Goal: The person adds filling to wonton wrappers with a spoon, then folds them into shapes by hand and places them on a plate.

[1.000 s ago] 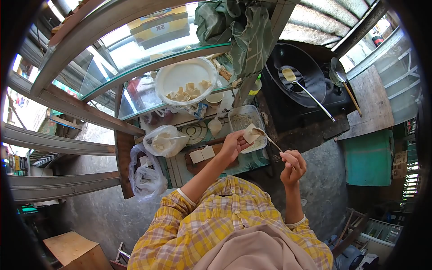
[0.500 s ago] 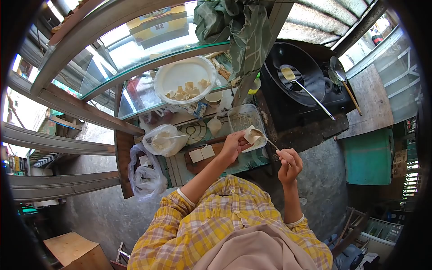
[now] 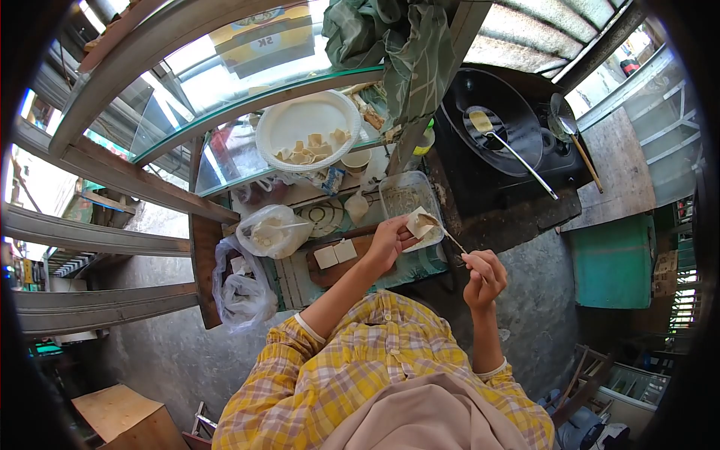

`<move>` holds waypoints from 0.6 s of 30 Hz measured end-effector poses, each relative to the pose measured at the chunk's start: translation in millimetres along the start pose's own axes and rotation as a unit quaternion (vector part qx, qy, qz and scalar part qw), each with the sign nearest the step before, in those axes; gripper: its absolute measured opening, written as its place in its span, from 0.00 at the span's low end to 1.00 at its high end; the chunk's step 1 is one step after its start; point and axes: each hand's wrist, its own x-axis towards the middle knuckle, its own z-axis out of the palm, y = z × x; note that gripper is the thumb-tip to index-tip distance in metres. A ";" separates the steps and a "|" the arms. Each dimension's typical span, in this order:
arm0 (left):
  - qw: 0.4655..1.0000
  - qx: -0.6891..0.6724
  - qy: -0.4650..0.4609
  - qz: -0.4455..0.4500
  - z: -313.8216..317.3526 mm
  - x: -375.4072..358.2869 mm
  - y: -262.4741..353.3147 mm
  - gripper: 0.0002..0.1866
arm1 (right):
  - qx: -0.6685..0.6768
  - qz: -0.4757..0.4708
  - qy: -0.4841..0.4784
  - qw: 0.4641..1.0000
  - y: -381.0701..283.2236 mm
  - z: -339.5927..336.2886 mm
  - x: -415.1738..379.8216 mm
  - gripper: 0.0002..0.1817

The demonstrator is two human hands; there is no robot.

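A pale, thin dough wrapper (image 3: 420,218), partly folded, is held in the fingers of my left hand (image 3: 390,244) above the near end of a clear plastic tub (image 3: 402,187). My right hand (image 3: 484,276) pinches a thin stick-like utensil (image 3: 455,242), and its far tip meets the wrapper's edge. Whether that tip is a small spoon or a plain stick cannot be made out. Left of my left hand, square wrappers (image 3: 335,253) lie on a wooden board (image 3: 365,244). Farther back, a white plate (image 3: 306,120) holds several folded wrapper pieces (image 3: 313,148).
Two plastic bags, one with pale contents (image 3: 271,231) and one lower down (image 3: 247,301), sit at the left. A black wok (image 3: 472,94) with a spatula (image 3: 523,166) stands on the stove at right, near a wooden-handled ladle (image 3: 587,161). A glass-shelved wooden frame (image 3: 259,111) rises ahead.
My right hand's fingers have shifted very slightly around the utensil. The wrapper and my left hand stay almost where they were.
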 end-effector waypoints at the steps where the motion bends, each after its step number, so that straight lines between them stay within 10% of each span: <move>1: 1.000 0.002 -0.001 0.003 1.3 -1.0 0.7 0.15 | -0.001 0.002 -0.002 1.000 0.9 1.3 -0.4 0.10; 18: 1.000 0.006 -0.018 -0.004 4.2 -5.4 3.0 0.17 | 0.070 0.248 0.173 0.951 10.9 8.4 -13.7 0.17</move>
